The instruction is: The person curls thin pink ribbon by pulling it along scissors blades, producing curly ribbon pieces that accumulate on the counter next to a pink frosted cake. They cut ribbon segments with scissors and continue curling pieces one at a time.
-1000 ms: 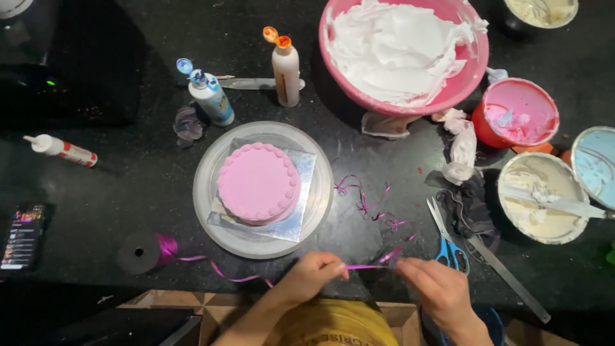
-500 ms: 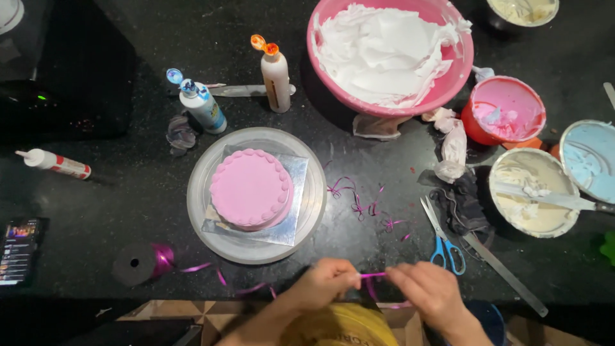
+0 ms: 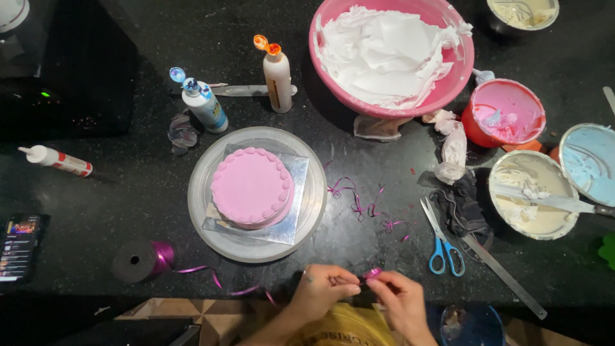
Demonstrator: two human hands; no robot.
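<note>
- Both hands meet at the near edge of a black counter, working a short piece of magenta ribbon (image 3: 371, 274) between them.
- The left hand (image 3: 323, 289) pinches one end with thumb and fingertips; the right hand (image 3: 398, 296) grips the other end, its fingers curled tight on the strip.
- A second ago the ribbon ran out straight between hands set well apart; now the hands have closed together and the strip is bunched into a small loop at the fingertips, which suggests it is being folded or tied rather than measured.
- The ribbon spool (image 3: 136, 259) lies to the left, near the counter's edge, a loose tail trailing from it toward the hands.
- A small pink cake (image 3: 252, 186) with a scalloped border sits on a silver board on a turntable (image 3: 312, 211), beyond the hands and untouched.
- Curled ribbon offcuts (image 3: 359, 204) lie scattered just right of the turntable.
- Blue-handled scissors (image 3: 441, 243) rest to the right of the hands, beside a metal ruler (image 3: 503, 275).
- At the far side stands a big pink bowl (image 3: 456, 77) of white cream, with smaller bowls of pink, cream and blue icing along the right.
</note>
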